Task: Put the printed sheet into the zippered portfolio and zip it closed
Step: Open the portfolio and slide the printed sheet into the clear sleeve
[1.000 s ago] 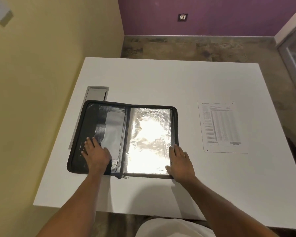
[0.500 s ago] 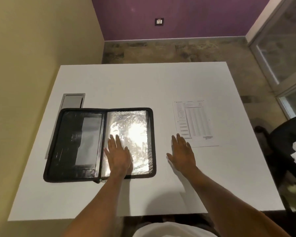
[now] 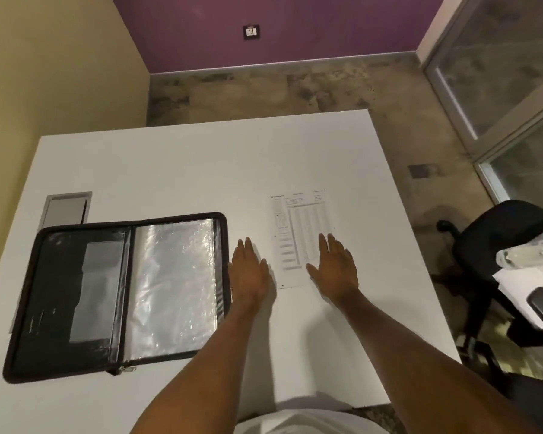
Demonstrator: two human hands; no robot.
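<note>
The sheet (image 3: 301, 236) lies flat on the worktop (image 3: 176, 170), right of the open portfolio (image 3: 116, 296). Both hands are open and empty: the right hand (image 3: 334, 267) is over the sheet, the left hand (image 3: 248, 270) beside it. Best to slide a corner up gently, without creasing.

Your two bare forearms reach forward side by side. Your left hand (image 3: 248, 270) lies palm down, fingers straight and close together, holding nothing. Your right hand (image 3: 334, 267) is also palm down and flat, fingers extended and slightly spread, thumb out toward the left.
</note>
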